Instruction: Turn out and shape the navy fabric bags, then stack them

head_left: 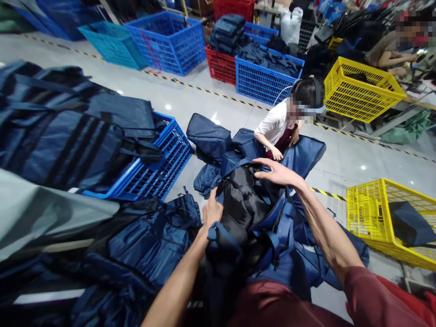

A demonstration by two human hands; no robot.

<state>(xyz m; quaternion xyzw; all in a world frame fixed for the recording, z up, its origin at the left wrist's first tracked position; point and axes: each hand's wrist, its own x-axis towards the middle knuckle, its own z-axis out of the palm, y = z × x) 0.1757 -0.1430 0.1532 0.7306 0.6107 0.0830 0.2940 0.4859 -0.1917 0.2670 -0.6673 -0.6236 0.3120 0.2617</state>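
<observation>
A navy blue bag with a black lining (245,204) lies in my lap, its mouth pulled wide. My left hand (211,210) is closed on the bag's left edge, fingers curled into the fabric. My right hand (274,171) reaches over the far rim with fingers stretched out and resting on the black lining. A blue strap (221,236) hangs near my left wrist.
A person in a white top (277,125) crouches just beyond, handling another navy bag (306,154). Navy bags are heaped at left over a blue crate (163,163). Yellow crates (371,213) stand right, blue and red crates (259,77) behind a striped floor line.
</observation>
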